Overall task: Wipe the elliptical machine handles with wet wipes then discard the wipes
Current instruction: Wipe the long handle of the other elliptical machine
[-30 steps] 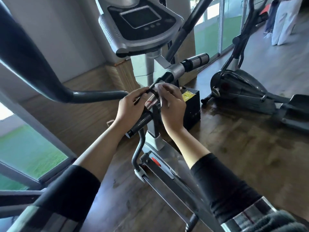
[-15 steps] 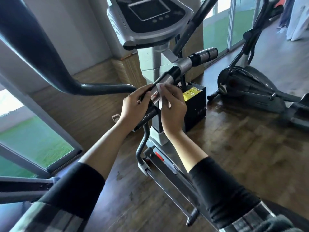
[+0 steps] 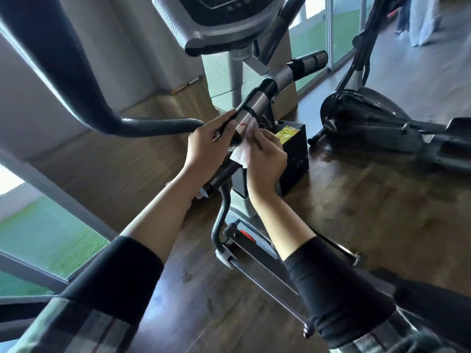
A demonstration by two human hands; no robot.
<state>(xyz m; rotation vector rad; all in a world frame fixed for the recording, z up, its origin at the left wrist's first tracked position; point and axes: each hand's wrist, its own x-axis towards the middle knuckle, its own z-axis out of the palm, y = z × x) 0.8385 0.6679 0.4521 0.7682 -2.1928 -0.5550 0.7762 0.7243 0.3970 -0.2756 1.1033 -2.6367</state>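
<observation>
The elliptical's fixed handle bar (image 3: 257,100), black with silver sensor bands, slants from lower left to upper right below the console (image 3: 224,19). My left hand (image 3: 206,149) grips this bar from the left side. My right hand (image 3: 265,159) holds a white wet wipe (image 3: 240,152) against the bar's right side, fingers curled round the wipe. The bar's far end (image 3: 308,62) sticks out to the right, untouched. A long curved moving handle (image 3: 84,85) sweeps across the upper left.
A black bin (image 3: 295,154) with a yellow packet (image 3: 285,132) in it stands on the wooden floor behind the bar. A second elliptical (image 3: 369,123) sits at right. Glass windows run along the left (image 3: 46,233). A person stands far back right (image 3: 423,19).
The wipe now shows unfolded below my right hand, which has slid down the bar. The camera has moved closer and tilted, so the console sits higher in view.
</observation>
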